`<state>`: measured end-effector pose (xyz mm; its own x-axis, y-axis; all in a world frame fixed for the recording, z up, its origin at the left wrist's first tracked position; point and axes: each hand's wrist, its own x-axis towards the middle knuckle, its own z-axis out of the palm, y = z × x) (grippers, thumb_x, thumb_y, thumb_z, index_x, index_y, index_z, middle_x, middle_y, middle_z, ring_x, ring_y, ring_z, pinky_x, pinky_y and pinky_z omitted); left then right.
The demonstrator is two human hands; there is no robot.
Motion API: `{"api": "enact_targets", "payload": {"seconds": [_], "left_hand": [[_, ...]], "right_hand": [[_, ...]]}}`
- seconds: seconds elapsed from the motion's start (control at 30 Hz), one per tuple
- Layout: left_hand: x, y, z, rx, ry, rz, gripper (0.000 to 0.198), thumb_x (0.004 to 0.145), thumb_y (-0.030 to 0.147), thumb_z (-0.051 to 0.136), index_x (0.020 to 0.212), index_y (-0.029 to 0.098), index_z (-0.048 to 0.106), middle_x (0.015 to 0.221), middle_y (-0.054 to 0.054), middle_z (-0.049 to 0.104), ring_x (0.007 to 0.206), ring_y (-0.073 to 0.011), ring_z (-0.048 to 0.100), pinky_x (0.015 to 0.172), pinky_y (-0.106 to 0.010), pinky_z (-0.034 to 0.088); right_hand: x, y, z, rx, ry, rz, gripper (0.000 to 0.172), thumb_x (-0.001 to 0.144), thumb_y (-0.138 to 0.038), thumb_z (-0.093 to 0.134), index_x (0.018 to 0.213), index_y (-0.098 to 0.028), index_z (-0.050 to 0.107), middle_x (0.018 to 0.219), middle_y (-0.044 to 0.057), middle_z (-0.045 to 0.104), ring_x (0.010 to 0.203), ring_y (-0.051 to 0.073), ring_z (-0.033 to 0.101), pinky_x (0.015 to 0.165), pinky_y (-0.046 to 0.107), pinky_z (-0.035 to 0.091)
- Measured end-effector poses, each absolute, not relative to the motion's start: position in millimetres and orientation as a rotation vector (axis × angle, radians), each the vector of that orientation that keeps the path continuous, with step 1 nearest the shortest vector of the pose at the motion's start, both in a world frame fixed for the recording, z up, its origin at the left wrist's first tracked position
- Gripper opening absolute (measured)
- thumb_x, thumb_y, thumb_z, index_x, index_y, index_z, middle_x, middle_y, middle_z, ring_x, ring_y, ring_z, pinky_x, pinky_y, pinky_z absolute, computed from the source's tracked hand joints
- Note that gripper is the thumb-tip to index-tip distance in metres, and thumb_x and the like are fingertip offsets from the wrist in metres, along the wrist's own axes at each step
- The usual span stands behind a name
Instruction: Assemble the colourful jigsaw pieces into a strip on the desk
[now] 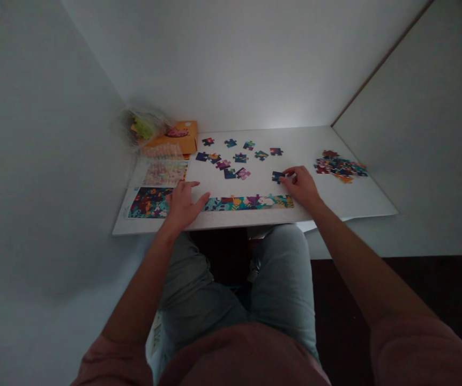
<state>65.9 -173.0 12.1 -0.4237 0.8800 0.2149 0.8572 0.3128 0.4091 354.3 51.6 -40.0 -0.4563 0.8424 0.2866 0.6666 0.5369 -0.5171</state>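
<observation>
While nearly shut, the right hand's grip [301, 186] on a dark blue jigsaw piece [277, 176], the left hand's grip [183, 205] spread wide open.

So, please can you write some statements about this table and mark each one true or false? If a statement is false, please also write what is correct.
1. The right hand touches a dark blue puzzle piece. True.
2. A clear plastic bag lies beside an orange box. True.
3. The left hand holds the orange box. False: it rests open on the table, at the end of the assembled row of pieces.
4. The assembled row of pieces lies along the far edge of the table. False: it lies along the near edge.
5. A loose pile of pieces lies to the right of the right hand. True.
</observation>
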Motion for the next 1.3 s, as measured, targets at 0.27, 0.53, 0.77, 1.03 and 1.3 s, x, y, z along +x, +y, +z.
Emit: {"api": "enact_targets", "payload": {"seconds": [0.27, 0.53, 0.77, 1.03, 1.3], "left_hand": [[47, -81, -9, 1.853, 2.193, 0.778, 0.041, 0.074, 0.050, 0.058, 0.110, 0.029, 0.056, 0.109, -0.008, 0.057, 0.099, -0.0289, 0.053, 0.086, -0.046, 0.036], [46, -45, -28, 1.861, 2.131, 0.873, 0.039, 0.063, 0.046, 0.072, 0.095, 0.027, 0.062, 0.104, -0.008, 0.057, 0.092, -0.0289, 0.053, 0.082, -0.047, 0.035], [28, -63, -22, 1.701, 1.882, 1.079, 0.032, 0.071, 0.034, 0.069, 0.098, 0.025, 0.055, 0.089, -0.002, 0.061, 0.070, -0.0162, 0.056, 0.064, -0.035, 0.044], [10, -133, -15, 1.417, 1.907, 1.448, 0.031, 0.079, 0.037, 0.060, 0.108, 0.031, 0.051, 0.090, -0.001, 0.060, 0.078, -0.0159, 0.059, 0.069, -0.036, 0.050], [15, -143, -29, 1.320, 1.975, 1.602, 0.019, 0.081, 0.032, 0.056, 0.100, 0.030, 0.053, 0.091, -0.002, 0.061, 0.074, -0.0147, 0.060, 0.069, -0.033, 0.049]], "right_hand": [[356, 58, -44, -1.172, -2.256, 0.457, 0.021, 0.082, -0.043, 0.049, 0.098, -0.031, 0.055, 0.098, 0.008, 0.054, 0.079, 0.024, 0.052, 0.078, 0.041, 0.044], [356, 58, -42, -1.147, -2.243, 0.492, 0.018, 0.082, -0.041, 0.051, 0.097, -0.033, 0.055, 0.097, 0.007, 0.054, 0.080, 0.024, 0.053, 0.077, 0.043, 0.044], [357, 56, -42, -1.125, -2.256, 0.461, 0.017, 0.083, -0.040, 0.050, 0.097, -0.033, 0.054, 0.095, 0.008, 0.054, 0.082, 0.025, 0.053, 0.077, 0.042, 0.045], [355, 56, -42, -1.132, -2.278, 0.434, 0.018, 0.082, -0.041, 0.050, 0.098, -0.032, 0.053, 0.092, 0.008, 0.055, 0.081, 0.025, 0.053, 0.075, 0.042, 0.044], [353, 53, -41, -1.143, -2.314, 0.338, 0.019, 0.082, -0.041, 0.049, 0.098, -0.031, 0.053, 0.087, 0.009, 0.056, 0.079, 0.026, 0.053, 0.071, 0.042, 0.043]]}}
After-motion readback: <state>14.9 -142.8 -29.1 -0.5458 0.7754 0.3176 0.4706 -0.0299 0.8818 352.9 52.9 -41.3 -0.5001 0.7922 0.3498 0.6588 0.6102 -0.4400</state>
